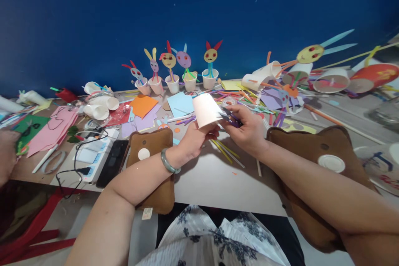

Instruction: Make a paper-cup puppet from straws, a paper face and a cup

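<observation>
A white paper cup (206,110) is held tilted above the middle of the table, with my left hand (198,139) closed around its lower side. Dark-handled scissors (231,119) are gripped in my right hand (247,129), their blades at the cup's right edge. Whether the blades have gone into the paper I cannot tell. Below the hands lie yellow and white sticks (226,151) on the grey tabletop. Behind them is a pile of coloured sticks (240,93), beside a sheet of light blue paper (181,104).
Paper-faced figures in white cups (173,85) line the blue wall. Brown cushions (156,170) lie by both forearms. A power strip (96,158) with cables and a black phone (112,164) are at left. Tipped cups (332,81) lie at right. Another person's blurred arm (8,153) shows far left.
</observation>
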The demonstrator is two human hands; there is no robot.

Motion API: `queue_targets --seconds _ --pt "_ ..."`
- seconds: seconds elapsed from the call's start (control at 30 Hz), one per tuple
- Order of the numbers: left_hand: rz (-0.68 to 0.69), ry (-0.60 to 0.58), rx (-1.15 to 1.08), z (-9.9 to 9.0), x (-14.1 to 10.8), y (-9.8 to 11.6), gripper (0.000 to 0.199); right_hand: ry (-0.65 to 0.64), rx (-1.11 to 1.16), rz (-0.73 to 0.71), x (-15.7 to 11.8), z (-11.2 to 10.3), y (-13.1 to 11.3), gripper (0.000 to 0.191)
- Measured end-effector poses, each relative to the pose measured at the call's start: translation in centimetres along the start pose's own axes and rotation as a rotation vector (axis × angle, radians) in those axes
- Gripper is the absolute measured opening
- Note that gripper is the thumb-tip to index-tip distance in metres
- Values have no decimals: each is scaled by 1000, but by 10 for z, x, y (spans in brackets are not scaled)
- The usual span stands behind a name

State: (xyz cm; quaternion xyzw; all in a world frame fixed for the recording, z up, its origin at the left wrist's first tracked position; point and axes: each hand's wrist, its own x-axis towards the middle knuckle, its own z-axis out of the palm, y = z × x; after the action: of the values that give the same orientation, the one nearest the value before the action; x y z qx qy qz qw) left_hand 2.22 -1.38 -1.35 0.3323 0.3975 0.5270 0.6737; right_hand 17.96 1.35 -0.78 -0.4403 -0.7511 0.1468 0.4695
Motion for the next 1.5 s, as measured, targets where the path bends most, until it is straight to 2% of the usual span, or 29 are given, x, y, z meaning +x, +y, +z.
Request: queue_targets --seconds 0.07,0.2,0.3,0.43,0.5,0.67,0.8,0.87,0.93,1.03,1.17,1.33,1.5 --pt "-23 -105 70 2 -4 2 37 15 8 -24 4 -1 0 8" --pt "16 -336 32 1 -8 11 62 43 67 31 11 -4 -1 15" --pt "24 -290 -67 -6 -3 14 68 41 130 65 13 -5 -2 11" --pt "83 -144 -119 -16 8 16 55 -3 132 62 11 -7 -3 15" --pt "103 -119 -77 -19 12 21 54 -33 115 52 11 -8 -4 19" --pt "10 -260 113 -24 12 34 60 -27 135 14 13 -12 -8 24" --pt "-47 -388 164 -25 9 36 69 -50 111 -29 15 -17 -10 25" --pt "-27 -406 142 -26 9 37 70 -55 120 -56 18 -22 -10 21" --pt "34 -384 101 -28 11 39 67 -63 119 -90 24 -29 -8 26" --pt "141 -345 63 -33 15 43 66 -165 8 -148 33 -42 -6 38" --pt "218 -335 79 -37 17 46 69 -315 -292 -283 39 -60 -9 46" --pt "194 -348 105 -37 16 46 68 -339 -634 -408 38 -71 -17 48" --pt "197 -319 92 -37 14 45 61 -324 -771 -548 38 -73 -21 43"
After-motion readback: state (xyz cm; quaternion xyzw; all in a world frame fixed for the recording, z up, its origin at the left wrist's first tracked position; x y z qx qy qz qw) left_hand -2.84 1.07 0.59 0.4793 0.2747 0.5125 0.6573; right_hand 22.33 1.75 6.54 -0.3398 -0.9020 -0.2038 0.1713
